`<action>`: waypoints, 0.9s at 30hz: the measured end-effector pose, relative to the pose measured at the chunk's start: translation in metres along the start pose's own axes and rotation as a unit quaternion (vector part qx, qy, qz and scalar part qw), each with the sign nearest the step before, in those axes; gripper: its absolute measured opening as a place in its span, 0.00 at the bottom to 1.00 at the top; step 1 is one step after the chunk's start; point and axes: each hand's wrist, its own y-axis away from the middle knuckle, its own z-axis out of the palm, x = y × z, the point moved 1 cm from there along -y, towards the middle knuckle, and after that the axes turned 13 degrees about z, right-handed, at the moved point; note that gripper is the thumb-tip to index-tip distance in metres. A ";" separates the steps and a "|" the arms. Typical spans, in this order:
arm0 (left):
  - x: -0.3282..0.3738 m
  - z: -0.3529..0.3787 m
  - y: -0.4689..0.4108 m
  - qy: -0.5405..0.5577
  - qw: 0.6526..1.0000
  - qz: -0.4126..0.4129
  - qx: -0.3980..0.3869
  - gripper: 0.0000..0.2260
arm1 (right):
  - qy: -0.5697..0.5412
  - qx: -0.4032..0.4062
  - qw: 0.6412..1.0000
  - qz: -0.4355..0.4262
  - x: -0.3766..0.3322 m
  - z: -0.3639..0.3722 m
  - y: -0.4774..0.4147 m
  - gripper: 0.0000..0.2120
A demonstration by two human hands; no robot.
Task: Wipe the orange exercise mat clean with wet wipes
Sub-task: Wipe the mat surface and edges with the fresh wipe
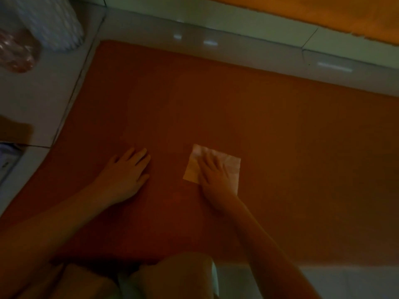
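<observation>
**A:** What is the head camera taking in?

**B:** It is looking down on a flat orange foam exercise mat (237, 104) lying on a pale tiled floor (54, 93). Both bare arms are reaching onto the mat from its near edge.

**A:** And what are the hands doing?

**B:** The right hand (213, 171) is lying flat with its fingers straight and slightly spread. It is pressing a pale square wet wipe (234, 167) onto the mat's near half rather than curling round it. The left hand (127, 171) is resting palm-down on bare mat near the wipe's left side. Its fingers are straight and it is holding nothing, so it is probably bracing the person's weight.

**A:** So which step is going on?

**B:** I am reading it as the wiping itself. The dim light is hiding any wet trace, so I cannot tell how much is done.

**A:** What is the next move calling for?

**B:** It is calling for steady downward pressure while the wipe is sliding, so that it is not bunching up or slipping out from under the palm. The person will also be needing to lean further to reach the far strip.

**A:** Is anything else lying around?

**B:** A white ribbed object (54, 22) and some crumpled clear plastic (17, 52) are sitting on the floor beyond the mat's far left corner. I cannot tell what they are.
</observation>
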 end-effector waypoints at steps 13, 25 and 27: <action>0.015 0.015 0.022 0.025 0.997 -0.055 0.038 0.25 | 0.059 -0.018 0.998 0.029 0.045 0.009 0.048 0.25; 0.018 0.017 0.022 0.029 0.995 -0.072 0.061 0.24 | 0.033 -0.056 0.998 0.012 0.090 0.003 0.089 0.41; 0.014 0.023 0.018 0.014 0.994 -0.076 0.072 0.24 | 0.035 -0.025 0.999 0.023 0.077 0.001 0.068 0.31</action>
